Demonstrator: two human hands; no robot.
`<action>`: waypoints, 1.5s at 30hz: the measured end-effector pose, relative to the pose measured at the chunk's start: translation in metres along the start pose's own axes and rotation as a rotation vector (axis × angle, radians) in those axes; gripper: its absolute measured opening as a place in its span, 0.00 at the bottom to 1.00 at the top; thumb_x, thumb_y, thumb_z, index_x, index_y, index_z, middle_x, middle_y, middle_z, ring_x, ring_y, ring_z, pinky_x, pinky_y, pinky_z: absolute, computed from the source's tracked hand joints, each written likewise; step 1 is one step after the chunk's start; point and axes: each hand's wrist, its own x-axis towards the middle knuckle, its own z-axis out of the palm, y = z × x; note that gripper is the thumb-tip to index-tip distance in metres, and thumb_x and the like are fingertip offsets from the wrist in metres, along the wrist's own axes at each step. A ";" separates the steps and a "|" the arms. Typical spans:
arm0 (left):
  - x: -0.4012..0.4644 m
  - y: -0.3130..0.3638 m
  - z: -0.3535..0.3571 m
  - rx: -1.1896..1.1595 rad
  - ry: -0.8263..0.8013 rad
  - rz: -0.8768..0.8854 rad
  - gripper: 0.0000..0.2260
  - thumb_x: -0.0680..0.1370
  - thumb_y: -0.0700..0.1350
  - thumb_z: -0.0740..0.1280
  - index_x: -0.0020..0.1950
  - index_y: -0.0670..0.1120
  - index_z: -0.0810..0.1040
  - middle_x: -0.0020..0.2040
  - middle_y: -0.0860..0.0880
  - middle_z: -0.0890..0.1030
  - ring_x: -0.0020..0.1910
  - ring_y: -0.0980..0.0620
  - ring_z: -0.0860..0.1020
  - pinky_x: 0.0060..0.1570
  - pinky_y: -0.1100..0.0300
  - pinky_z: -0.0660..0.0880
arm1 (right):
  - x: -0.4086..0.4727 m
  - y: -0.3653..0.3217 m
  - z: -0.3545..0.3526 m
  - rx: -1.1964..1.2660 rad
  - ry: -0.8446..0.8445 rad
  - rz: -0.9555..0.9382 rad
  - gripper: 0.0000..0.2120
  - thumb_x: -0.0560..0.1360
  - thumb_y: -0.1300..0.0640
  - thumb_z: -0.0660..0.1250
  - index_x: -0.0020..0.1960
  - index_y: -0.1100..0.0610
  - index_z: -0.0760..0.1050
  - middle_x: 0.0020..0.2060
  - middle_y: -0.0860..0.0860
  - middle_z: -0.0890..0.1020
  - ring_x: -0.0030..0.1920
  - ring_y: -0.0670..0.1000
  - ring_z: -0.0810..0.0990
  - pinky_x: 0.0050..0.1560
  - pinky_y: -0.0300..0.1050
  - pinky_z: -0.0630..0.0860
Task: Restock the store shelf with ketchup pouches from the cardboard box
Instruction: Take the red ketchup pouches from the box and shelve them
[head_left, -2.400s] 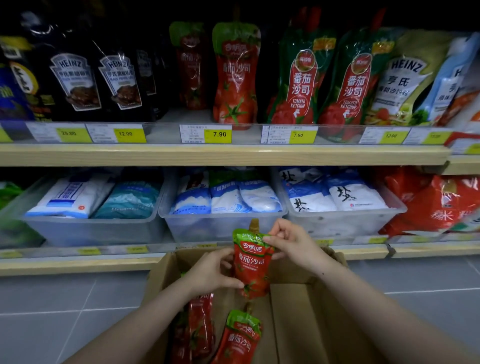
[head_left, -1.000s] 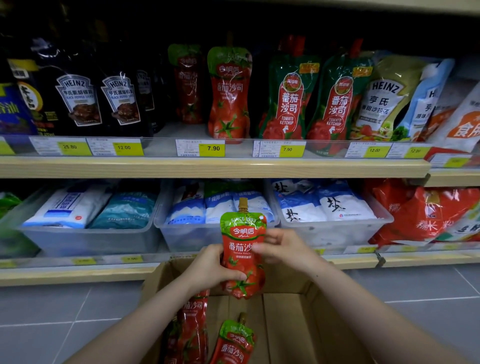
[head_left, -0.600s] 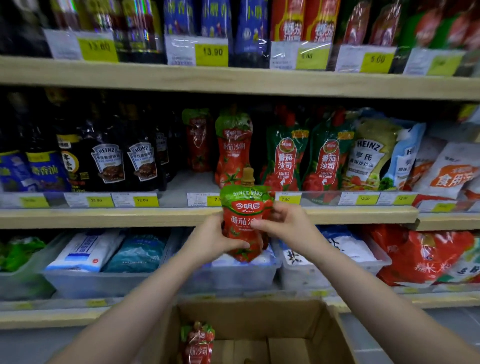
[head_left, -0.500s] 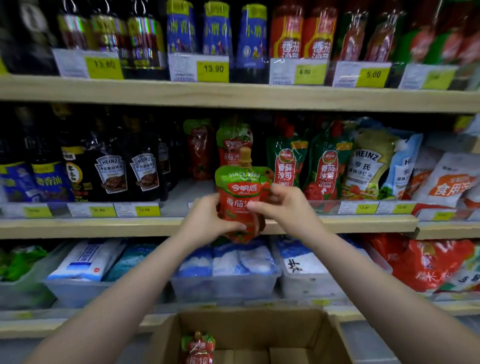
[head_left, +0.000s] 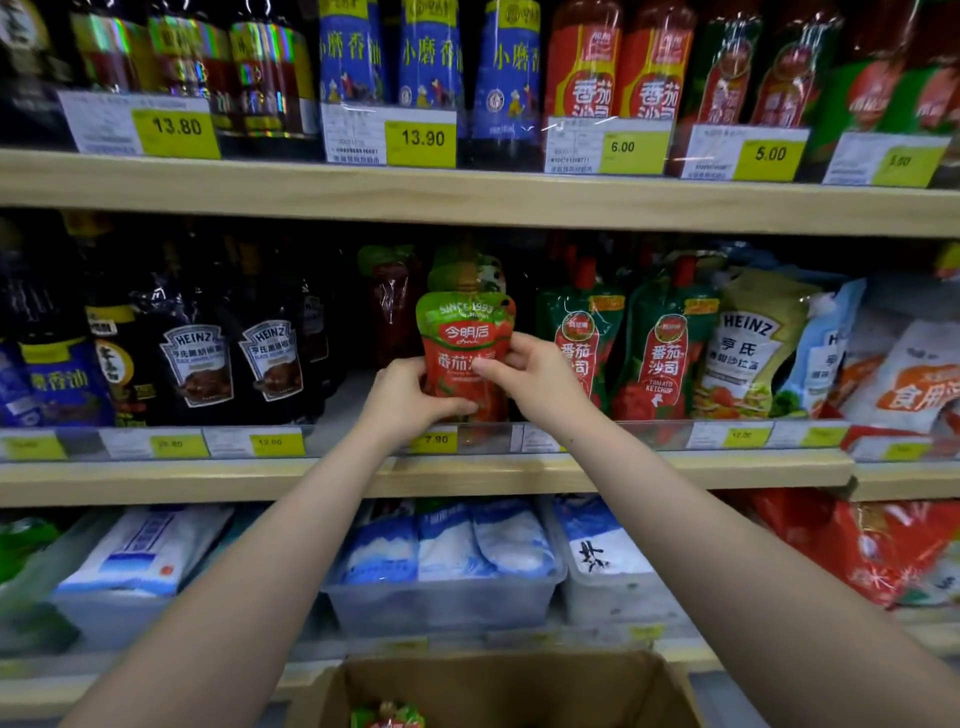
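Note:
I hold a red ketchup pouch (head_left: 464, 340) with a green top upright, over the front of the middle shelf (head_left: 156, 480). My left hand (head_left: 402, 397) grips its lower left side and my right hand (head_left: 532, 376) grips its right edge. Its base sits just behind the clear price rail, above the 7.90 tag. A like pouch (head_left: 467, 270) stands directly behind it, and another (head_left: 392, 306) to the left, further back. The open cardboard box (head_left: 519, 686) is at the bottom of the view, with one more pouch (head_left: 387, 716) peeking out.
Dark Heinz sauce pouches (head_left: 195, 364) stand left of the ketchup slot, green-red tomato ketchup pouches (head_left: 665, 343) to its right. Bottles fill the top shelf (head_left: 467, 197). Clear bins of white bags (head_left: 447, 571) sit on the lower shelf.
Both hands lifted the pouch out of the box and up to the middle shelf. It now sits further in, right in front of the like pouch, and my view has tilted up.

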 end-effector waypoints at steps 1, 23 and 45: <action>0.002 -0.003 0.002 -0.017 -0.012 -0.013 0.12 0.62 0.51 0.78 0.37 0.59 0.77 0.34 0.63 0.79 0.35 0.70 0.77 0.36 0.71 0.72 | 0.002 0.002 0.002 -0.026 0.022 0.022 0.13 0.73 0.56 0.68 0.56 0.58 0.76 0.50 0.55 0.83 0.50 0.51 0.81 0.53 0.48 0.78; -0.070 -0.036 -0.015 0.135 0.170 0.188 0.28 0.70 0.57 0.71 0.67 0.50 0.69 0.62 0.55 0.73 0.61 0.59 0.70 0.61 0.63 0.66 | -0.055 0.010 0.003 -0.214 0.137 -0.061 0.26 0.72 0.49 0.69 0.67 0.54 0.66 0.64 0.49 0.74 0.61 0.44 0.72 0.59 0.38 0.69; -0.045 -0.018 0.001 0.338 -0.089 0.213 0.35 0.75 0.51 0.62 0.76 0.54 0.46 0.73 0.49 0.64 0.68 0.46 0.68 0.64 0.48 0.68 | -0.036 0.036 0.012 -0.350 0.077 0.037 0.24 0.77 0.61 0.61 0.71 0.56 0.61 0.62 0.57 0.73 0.47 0.49 0.78 0.55 0.45 0.75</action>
